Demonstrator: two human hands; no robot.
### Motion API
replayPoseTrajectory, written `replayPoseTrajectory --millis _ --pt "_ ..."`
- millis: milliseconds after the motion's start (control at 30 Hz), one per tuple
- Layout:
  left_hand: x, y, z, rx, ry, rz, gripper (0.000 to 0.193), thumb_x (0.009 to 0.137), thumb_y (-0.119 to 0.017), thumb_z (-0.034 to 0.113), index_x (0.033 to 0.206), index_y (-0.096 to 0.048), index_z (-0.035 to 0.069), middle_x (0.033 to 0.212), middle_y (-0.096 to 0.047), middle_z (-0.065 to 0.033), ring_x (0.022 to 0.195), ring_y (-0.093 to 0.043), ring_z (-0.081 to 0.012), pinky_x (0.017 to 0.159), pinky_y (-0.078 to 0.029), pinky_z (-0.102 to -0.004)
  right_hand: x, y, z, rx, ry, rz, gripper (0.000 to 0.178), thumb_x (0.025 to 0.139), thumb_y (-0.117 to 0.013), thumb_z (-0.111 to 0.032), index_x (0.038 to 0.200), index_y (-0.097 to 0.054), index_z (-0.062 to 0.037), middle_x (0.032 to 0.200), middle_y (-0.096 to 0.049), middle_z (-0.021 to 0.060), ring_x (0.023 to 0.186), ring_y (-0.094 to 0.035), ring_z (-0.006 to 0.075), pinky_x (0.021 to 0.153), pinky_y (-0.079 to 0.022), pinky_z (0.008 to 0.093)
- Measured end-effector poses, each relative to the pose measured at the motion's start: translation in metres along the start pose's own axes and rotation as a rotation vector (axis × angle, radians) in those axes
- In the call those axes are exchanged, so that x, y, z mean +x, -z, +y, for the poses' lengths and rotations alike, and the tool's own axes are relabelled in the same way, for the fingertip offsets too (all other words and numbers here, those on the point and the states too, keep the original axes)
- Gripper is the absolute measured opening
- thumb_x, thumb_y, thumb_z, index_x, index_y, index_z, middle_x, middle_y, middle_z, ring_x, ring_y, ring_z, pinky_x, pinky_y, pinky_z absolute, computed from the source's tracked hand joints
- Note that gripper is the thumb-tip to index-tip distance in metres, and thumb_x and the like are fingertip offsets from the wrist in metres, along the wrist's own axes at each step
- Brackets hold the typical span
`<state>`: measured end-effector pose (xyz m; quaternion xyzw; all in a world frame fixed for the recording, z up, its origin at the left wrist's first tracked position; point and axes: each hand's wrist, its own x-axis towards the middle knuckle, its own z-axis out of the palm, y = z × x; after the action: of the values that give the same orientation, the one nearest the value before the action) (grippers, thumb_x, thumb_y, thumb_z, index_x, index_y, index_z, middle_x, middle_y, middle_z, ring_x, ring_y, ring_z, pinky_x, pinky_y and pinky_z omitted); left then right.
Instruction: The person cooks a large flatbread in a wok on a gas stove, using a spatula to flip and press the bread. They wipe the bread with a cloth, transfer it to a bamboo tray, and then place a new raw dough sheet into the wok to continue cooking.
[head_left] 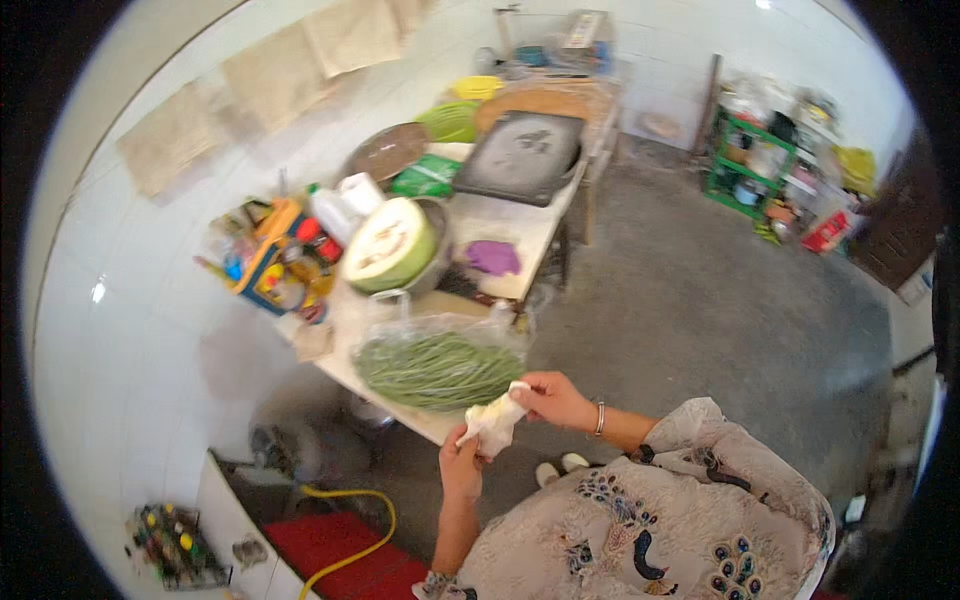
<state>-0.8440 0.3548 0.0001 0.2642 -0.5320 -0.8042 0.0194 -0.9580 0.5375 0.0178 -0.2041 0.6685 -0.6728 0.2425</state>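
Note:
A crumpled whitish piece of cloth or paper (494, 422) is stretched between my two hands, in front of the table's near end. My left hand (462, 468) has its fingers closed on the lower left end. The upper right end is pinched by my right hand (552, 398), with a bangle on that wrist. Just beyond lie long green beans (440, 370) in a clear plastic bag, on the pale table (335, 352). Behind the bag, a large cut melon or gourd (385, 250) rests in a metal bowl (437, 262), its pale cut face up.
An orange caddy (262, 265) full of bottles stands left of the melon. Farther along are a purple cloth (493, 258), a dark square tray (520, 155) and a green basket (448, 122). A green shelf (750, 165) is far right. A yellow hose (385, 530) curves at lower left.

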Motion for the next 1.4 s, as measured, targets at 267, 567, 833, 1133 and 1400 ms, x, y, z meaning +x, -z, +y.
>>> replayPoseTrajectory --millis 267,567,833,1133,1400 --pt "0.097 -0.159 -0.002 -0.018 0.052 -0.438 0.036 0.086 -0.046 0.005 0.122 -0.046 0.002 0.101 -0.060 -0.0089 0.078 -0.060 -0.0145 0.054 -0.046 -0.0251 -0.027 0.128 -0.010 0.181 -0.057 0.471 0.018 0.088 -0.053 -0.015 0.100 -0.057 -0.0024 0.074 -0.059 0.0013 0.055 -0.052 0.0062 0.048 -0.043 0.0208" --pt "0.199 -0.333 -0.024 0.011 0.201 -0.595 0.035 0.087 -0.045 0.005 0.122 -0.049 0.005 0.104 -0.060 -0.0075 0.070 -0.058 -0.0101 0.054 -0.046 -0.0203 0.001 0.313 0.002 0.158 -0.024 0.715 0.019 0.089 -0.053 -0.019 0.090 -0.061 -0.0020 0.068 -0.058 0.0008 0.051 -0.051 0.0060 0.046 -0.042 0.0213" --pt "0.290 -0.451 -0.007 -0.249 0.234 -0.528 0.036 0.085 -0.043 0.002 0.120 -0.047 -0.001 0.103 -0.059 -0.0119 0.079 -0.060 -0.0170 0.058 -0.050 -0.0251 0.095 0.470 -0.005 0.176 -0.044 0.528 0.022 0.090 -0.053 -0.022 0.091 -0.062 -0.0021 0.069 -0.059 0.0013 0.052 -0.050 0.0062 0.047 -0.042 0.0215" --pt "0.397 -0.470 0.056 -0.309 0.070 -0.311 0.035 0.085 -0.040 0.000 0.119 -0.048 -0.001 0.108 -0.057 -0.0151 0.083 -0.061 -0.0206 0.061 -0.053 -0.0273 0.307 0.570 0.030 0.593 -0.204 0.506 0.028 0.090 -0.050 -0.028 0.096 -0.059 -0.0017 0.081 -0.061 0.0059 0.066 -0.057 0.0130 0.058 -0.048 0.0259" --pt "0.482 -0.482 0.106 -0.444 -0.151 0.019 0.035 0.084 -0.041 -0.005 0.118 -0.049 -0.001 0.109 -0.057 -0.0161 0.087 -0.062 -0.0237 0.063 -0.055 -0.0275 0.522 0.696 0.106 0.855 -0.526 0.438 0.043 0.090 -0.047 -0.037 0.114 -0.050 -0.0013 0.102 -0.058 0.0106 0.095 -0.055 0.0271 0.084 -0.045 0.0396"
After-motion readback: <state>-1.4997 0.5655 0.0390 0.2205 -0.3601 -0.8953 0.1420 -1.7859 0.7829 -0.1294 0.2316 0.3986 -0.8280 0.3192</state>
